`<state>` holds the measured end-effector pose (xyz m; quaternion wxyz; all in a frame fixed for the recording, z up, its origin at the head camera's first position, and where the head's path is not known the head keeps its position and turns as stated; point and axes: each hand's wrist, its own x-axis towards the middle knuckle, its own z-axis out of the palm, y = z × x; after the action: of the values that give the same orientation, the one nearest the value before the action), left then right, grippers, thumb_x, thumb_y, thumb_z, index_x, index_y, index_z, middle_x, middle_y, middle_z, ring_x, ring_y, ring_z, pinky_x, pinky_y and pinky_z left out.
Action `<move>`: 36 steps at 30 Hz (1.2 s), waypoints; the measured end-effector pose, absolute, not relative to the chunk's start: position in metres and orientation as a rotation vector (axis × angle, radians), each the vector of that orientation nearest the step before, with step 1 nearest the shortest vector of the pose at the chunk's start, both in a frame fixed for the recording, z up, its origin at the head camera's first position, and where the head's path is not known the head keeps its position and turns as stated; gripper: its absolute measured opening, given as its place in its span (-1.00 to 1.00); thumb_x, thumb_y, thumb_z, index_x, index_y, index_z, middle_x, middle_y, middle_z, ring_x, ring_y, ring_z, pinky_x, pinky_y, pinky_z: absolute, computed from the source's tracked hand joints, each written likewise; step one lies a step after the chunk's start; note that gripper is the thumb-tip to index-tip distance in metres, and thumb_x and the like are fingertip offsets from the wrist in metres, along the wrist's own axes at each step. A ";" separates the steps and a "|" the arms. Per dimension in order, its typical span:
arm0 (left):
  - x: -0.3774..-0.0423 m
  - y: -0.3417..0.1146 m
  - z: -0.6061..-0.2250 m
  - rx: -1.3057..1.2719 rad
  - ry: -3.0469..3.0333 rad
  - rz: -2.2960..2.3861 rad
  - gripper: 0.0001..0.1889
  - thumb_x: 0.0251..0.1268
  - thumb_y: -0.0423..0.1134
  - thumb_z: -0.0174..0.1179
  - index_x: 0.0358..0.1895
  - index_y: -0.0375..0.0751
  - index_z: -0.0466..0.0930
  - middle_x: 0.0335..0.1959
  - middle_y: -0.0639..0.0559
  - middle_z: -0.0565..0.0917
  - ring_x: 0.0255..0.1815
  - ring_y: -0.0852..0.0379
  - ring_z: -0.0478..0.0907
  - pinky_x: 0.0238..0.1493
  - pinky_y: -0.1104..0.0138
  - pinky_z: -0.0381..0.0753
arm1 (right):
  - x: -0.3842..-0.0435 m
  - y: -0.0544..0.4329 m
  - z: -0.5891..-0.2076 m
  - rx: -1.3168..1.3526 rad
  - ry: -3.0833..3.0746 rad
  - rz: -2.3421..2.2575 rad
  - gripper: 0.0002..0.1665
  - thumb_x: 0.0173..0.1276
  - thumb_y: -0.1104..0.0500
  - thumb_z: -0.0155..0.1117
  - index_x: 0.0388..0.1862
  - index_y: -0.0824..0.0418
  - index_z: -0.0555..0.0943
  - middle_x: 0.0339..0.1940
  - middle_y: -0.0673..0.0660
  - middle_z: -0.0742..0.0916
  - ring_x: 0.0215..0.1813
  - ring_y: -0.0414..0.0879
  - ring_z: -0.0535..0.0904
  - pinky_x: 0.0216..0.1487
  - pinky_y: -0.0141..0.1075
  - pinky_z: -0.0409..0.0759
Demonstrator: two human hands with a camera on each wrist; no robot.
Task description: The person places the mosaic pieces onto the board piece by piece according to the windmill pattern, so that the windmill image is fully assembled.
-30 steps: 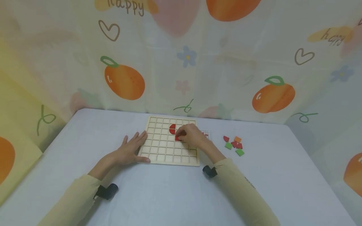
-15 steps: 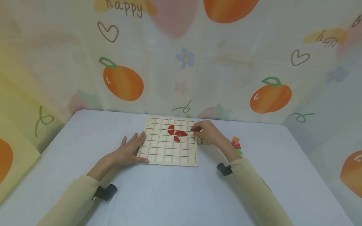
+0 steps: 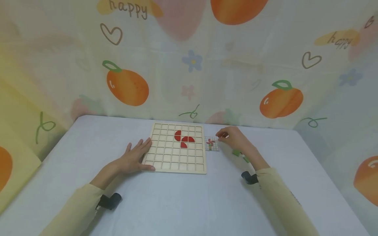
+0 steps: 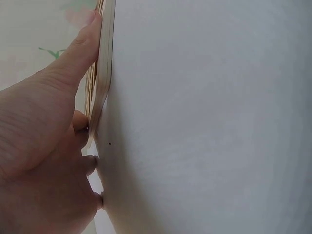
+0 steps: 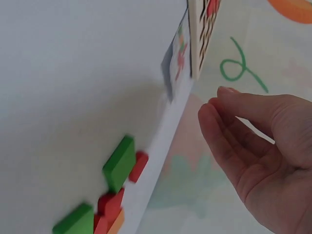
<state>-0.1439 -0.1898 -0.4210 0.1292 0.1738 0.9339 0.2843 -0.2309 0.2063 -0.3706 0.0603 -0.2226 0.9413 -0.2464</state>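
A wooden grid board (image 3: 174, 159) lies on the white table in the head view, with several red quarter-round pieces (image 3: 188, 140) set in its upper middle squares. My left hand (image 3: 133, 159) rests against the board's left edge, thumb on the near corner and fingers spread. Past the board's right side, my right hand (image 3: 234, 138) hovers above the table. Its thumb and fingertips come close together, and the right wrist view shows nothing between them. A small pattern card (image 3: 215, 147) with a red and green picture lies between that hand and the board.
Green tiles (image 5: 119, 163), red pieces (image 5: 139, 166) and an orange tile (image 5: 117, 223) lie loosely grouped on the table, partly hidden by my right arm in the head view. A fruit-printed cloth (image 3: 165, 82) hangs behind the table's back edge.
My right hand has left a red piece on the board and moved right, past the card, toward the loose pieces. The left hand stays at the board's edge.
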 end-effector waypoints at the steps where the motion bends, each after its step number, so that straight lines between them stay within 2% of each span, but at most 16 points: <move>1: -0.144 -0.190 -0.420 0.505 2.718 0.824 0.18 0.04 0.23 0.38 0.54 -0.39 -0.09 0.59 -0.25 -0.11 0.56 -0.33 -0.31 0.39 -0.29 -0.51 | -0.231 0.210 -0.370 -0.644 2.849 -0.746 -0.76 0.35 0.31 0.29 -0.03 0.33 0.70 -0.11 0.19 0.75 -0.13 0.04 0.65 -0.07 -0.11 0.61; 6: -0.145 -0.192 -0.421 0.521 2.725 0.823 0.18 0.04 0.24 0.38 0.54 -0.40 -0.07 0.59 -0.26 -0.10 0.56 -0.35 -0.30 0.39 -0.30 -0.50 | -0.230 0.234 -0.373 -0.534 2.858 -0.733 -0.75 0.36 0.28 0.29 -0.02 0.31 0.70 -0.15 0.17 0.76 -0.16 0.03 0.66 -0.08 -0.12 0.64; 10: -0.142 -0.192 -0.422 0.511 2.721 0.833 0.18 0.03 0.24 0.38 0.54 -0.39 -0.07 0.59 -0.25 -0.10 0.56 -0.34 -0.30 0.39 -0.30 -0.50 | -0.224 0.253 -0.374 -0.491 2.853 -0.720 -0.75 0.37 0.29 0.27 -0.02 0.34 0.69 -0.14 0.21 0.76 -0.08 0.07 0.66 -0.03 -0.09 0.66; 13: -0.142 -0.191 -0.422 0.510 2.721 0.831 0.19 0.03 0.25 0.38 0.54 -0.38 -0.08 0.59 -0.24 -0.10 0.56 -0.34 -0.30 0.39 -0.30 -0.50 | -0.219 0.266 -0.374 -0.486 2.861 -0.717 -0.75 0.35 0.32 0.27 -0.03 0.38 0.68 -0.14 0.25 0.76 -0.07 0.12 0.66 -0.09 -0.11 0.68; 19: -0.143 -0.191 -0.422 0.507 2.718 0.828 0.19 0.04 0.25 0.37 0.54 -0.37 -0.09 0.59 -0.23 -0.12 0.57 -0.33 -0.31 0.39 -0.28 -0.51 | -0.211 0.289 -0.376 -0.476 2.856 -0.715 -0.75 0.35 0.30 0.29 -0.03 0.36 0.69 -0.16 0.22 0.76 -0.07 0.12 0.66 -0.09 -0.09 0.68; 23: -0.144 -0.192 -0.424 0.508 2.720 0.819 0.19 0.04 0.27 0.36 0.55 -0.36 -0.10 0.60 -0.21 -0.13 0.57 -0.32 -0.32 0.40 -0.28 -0.52 | -0.208 0.301 -0.377 -0.573 2.843 -0.729 -0.79 0.28 0.44 0.27 -0.12 0.38 0.71 -0.21 0.22 0.78 -0.09 0.15 0.67 -0.03 0.01 0.66; 28: -0.145 -0.192 -0.426 0.508 2.723 0.819 0.19 0.04 0.26 0.36 0.55 -0.36 -0.10 0.60 -0.21 -0.12 0.57 -0.32 -0.31 0.39 -0.28 -0.52 | -0.206 0.312 -0.383 -0.692 2.822 -0.696 -0.66 0.21 0.59 0.14 -0.18 0.35 0.74 -0.19 0.24 0.78 0.01 0.26 0.63 0.04 0.11 0.61; 31: -0.145 -0.193 -0.426 0.506 2.722 0.823 0.19 0.03 0.27 0.36 0.55 -0.36 -0.09 0.60 -0.21 -0.12 0.57 -0.32 -0.32 0.39 -0.28 -0.52 | -0.204 0.315 -0.385 -0.665 2.790 -0.683 -0.65 0.24 0.56 0.16 -0.14 0.28 0.74 -0.16 0.19 0.77 0.04 0.23 0.61 0.07 0.11 0.60; 36: -0.145 -0.192 -0.426 0.502 2.720 0.824 0.19 0.03 0.28 0.36 0.55 -0.35 -0.09 0.60 -0.21 -0.12 0.57 -0.31 -0.32 0.40 -0.28 -0.52 | -0.201 0.315 -0.383 -0.572 2.768 -0.640 -0.69 0.23 0.48 0.29 -0.10 0.23 0.74 -0.17 0.12 0.75 -0.06 0.10 0.59 -0.01 -0.01 0.63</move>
<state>-0.1452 -0.1924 -0.4261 0.1276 0.1726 0.9348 0.2831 -0.2012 0.3150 -0.3831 0.1213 -0.1960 0.9481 -0.2191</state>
